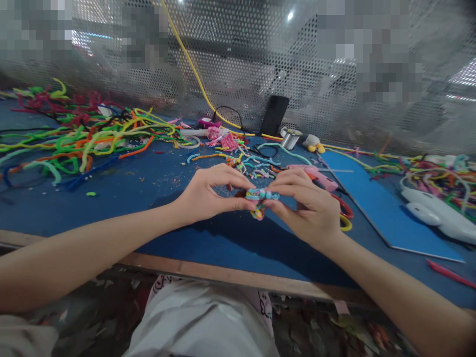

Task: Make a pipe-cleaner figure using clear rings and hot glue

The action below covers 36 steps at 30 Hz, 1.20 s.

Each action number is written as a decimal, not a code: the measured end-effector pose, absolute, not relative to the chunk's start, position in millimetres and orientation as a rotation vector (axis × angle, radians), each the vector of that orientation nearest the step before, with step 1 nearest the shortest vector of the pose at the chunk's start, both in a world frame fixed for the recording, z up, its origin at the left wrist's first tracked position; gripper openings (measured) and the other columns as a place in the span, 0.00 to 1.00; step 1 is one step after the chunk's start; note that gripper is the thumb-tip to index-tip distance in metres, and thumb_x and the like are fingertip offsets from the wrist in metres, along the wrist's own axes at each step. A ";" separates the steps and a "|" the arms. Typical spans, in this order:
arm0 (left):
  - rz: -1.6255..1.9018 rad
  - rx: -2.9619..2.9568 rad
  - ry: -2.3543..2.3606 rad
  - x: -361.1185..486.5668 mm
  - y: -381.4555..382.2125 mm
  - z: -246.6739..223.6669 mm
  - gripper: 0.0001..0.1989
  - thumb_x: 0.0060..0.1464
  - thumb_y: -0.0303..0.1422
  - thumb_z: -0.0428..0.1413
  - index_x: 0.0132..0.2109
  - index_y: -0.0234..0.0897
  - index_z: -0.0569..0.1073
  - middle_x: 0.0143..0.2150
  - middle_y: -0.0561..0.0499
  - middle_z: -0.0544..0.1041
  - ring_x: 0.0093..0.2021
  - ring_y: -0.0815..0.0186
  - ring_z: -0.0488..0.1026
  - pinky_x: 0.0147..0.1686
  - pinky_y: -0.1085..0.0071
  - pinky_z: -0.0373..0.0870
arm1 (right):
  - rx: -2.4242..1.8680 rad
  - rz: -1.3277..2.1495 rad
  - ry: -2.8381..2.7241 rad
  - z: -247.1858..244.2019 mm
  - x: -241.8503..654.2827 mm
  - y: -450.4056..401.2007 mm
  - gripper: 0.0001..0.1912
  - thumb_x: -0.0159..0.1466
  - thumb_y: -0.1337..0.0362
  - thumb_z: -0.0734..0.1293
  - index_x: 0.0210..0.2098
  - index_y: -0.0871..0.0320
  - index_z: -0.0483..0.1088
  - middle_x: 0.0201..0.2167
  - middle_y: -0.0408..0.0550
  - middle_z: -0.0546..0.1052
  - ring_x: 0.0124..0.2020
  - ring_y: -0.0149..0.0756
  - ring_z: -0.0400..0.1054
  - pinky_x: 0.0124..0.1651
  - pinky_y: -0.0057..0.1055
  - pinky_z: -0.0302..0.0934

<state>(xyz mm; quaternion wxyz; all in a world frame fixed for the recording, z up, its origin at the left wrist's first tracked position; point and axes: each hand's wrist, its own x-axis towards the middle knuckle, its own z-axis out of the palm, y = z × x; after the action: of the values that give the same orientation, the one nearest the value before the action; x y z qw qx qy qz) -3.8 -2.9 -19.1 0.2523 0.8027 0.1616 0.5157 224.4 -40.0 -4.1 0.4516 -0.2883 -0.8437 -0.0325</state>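
Between my two hands, above the blue tabletop, is a small multicoloured fuzzy craft piece (262,194) that looks made of pipe cleaners, mostly light blue with pink and yellow bits hanging below. My left hand (217,191) pinches its left end between thumb and fingers. On its right end, the thumb and fingers of my right hand (305,201) are closed. Fingertips cover part of the piece. Scissors with red and yellow handles (345,224) lie partly hidden beside my right wrist. A pink tool (322,177), perhaps a glue gun, rests just beyond that hand.
Tangled pipe cleaners (111,136) pile up at the left. Cut scraps (253,163) lie beyond my hands, near a wire spool (290,140) and a dark phone (274,115) leaning on the perforated metal screen (223,59). A blue board (375,208) and a white device (442,215) are at the right.
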 end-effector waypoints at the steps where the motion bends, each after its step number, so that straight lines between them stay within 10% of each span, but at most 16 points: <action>1: 1.403 2.180 0.429 -3.8 -2.4 -19.7 0.11 0.46 0.35 0.71 0.38 0.39 0.83 0.38 0.46 0.84 0.39 0.63 0.79 0.41 0.69 0.75 | -0.704 -0.087 -2.093 -4.2 224.4 -39.8 0.07 0.60 0.66 0.73 0.39 0.49 0.78 0.33 0.45 0.81 0.39 0.41 0.73 0.47 0.44 0.68; 36: 1.309 2.189 0.320 -3.8 -4.6 -19.6 0.05 0.49 0.28 0.68 0.36 0.36 0.81 0.37 0.46 0.83 0.39 0.64 0.78 0.40 0.68 0.73 | -0.645 0.347 -2.027 -11.5 223.9 -36.6 0.15 0.56 0.68 0.77 0.42 0.47 0.79 0.34 0.44 0.78 0.39 0.40 0.70 0.47 0.44 0.66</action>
<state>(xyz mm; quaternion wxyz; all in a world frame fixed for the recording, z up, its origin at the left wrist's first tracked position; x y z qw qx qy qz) -3.8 -4.6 -19.6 0.2815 0.8171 0.1195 0.4887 223.9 -36.6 -11.5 0.4734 -0.2638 -0.8284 0.1418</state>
